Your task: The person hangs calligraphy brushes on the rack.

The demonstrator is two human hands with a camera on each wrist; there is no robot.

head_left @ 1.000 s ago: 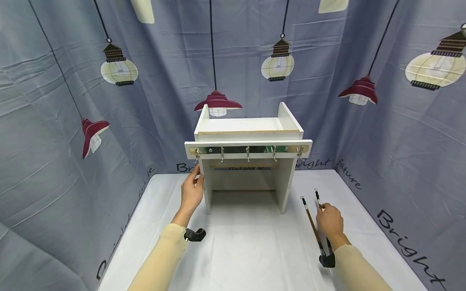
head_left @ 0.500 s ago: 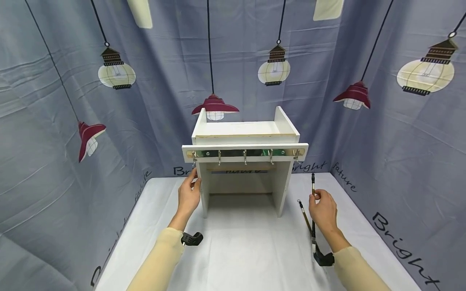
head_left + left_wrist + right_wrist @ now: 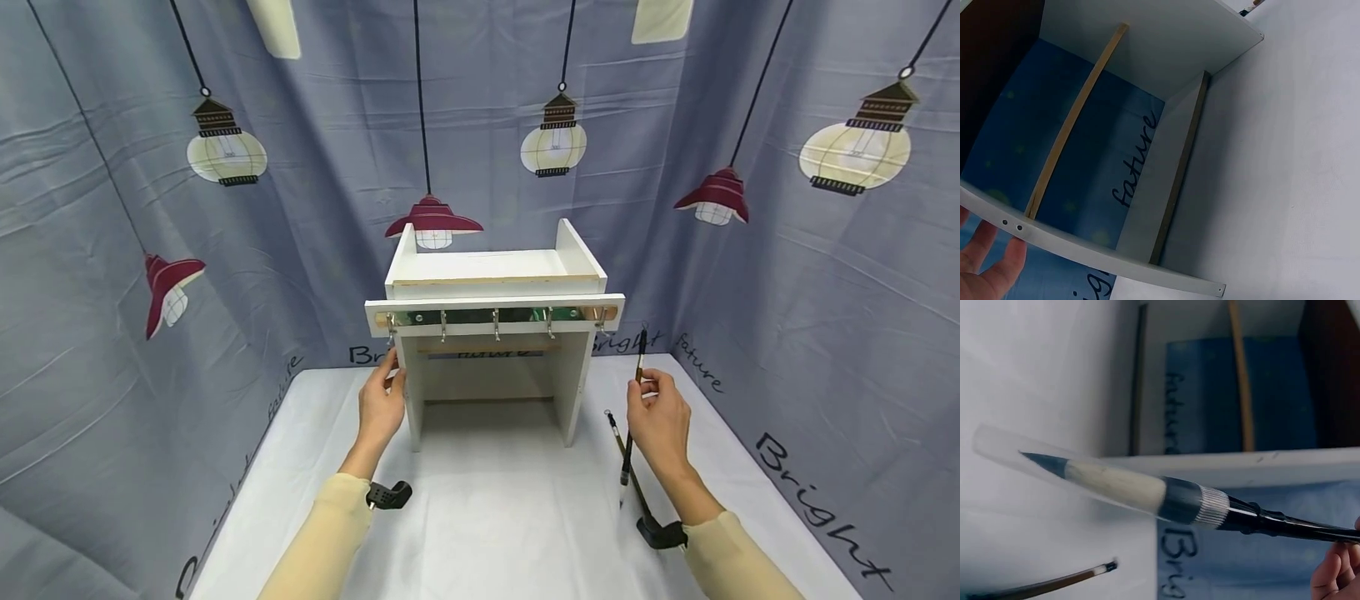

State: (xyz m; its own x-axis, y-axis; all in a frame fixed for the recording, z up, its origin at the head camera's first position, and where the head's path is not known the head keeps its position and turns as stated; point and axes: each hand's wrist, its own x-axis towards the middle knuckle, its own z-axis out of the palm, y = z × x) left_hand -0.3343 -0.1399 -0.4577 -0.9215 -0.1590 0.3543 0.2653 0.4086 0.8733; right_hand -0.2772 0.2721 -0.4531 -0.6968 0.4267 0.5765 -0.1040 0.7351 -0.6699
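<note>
The calligraphy brush (image 3: 633,400) hangs nearly upright above the white table (image 3: 495,517), its looped top end up near the right end of the hook rail (image 3: 495,316) and its bristle tip pointing down; the right wrist view shows the pale bristles with a dark tip inside a clear cap (image 3: 1054,472), with a silver ferrule behind them. The right hand (image 3: 660,421) pinches the brush's dark handle between thumb and fingertips at about its upper third, just right of the white shelf unit (image 3: 495,333) and clear of it. A second brush (image 3: 626,458) lies flat on the table below and just left of that hand, its thin end towards the shelf; in the right wrist view only its tip (image 3: 1054,584) shows at the lower edge. The left hand (image 3: 381,408) rests against the front edge of the shelf unit's left side panel, fingers fairly straight along it, thumb up near the leftmost hook (image 3: 391,329); the left wrist view shows only fingertips (image 3: 985,259) at that panel's edge. The shelf unit stands at the back of the table, with a row of small metal hooks under its front rail and an open space beneath. Behind everything hangs a grey-blue curtain (image 3: 112,250) printed with lamps and lettering.
</note>
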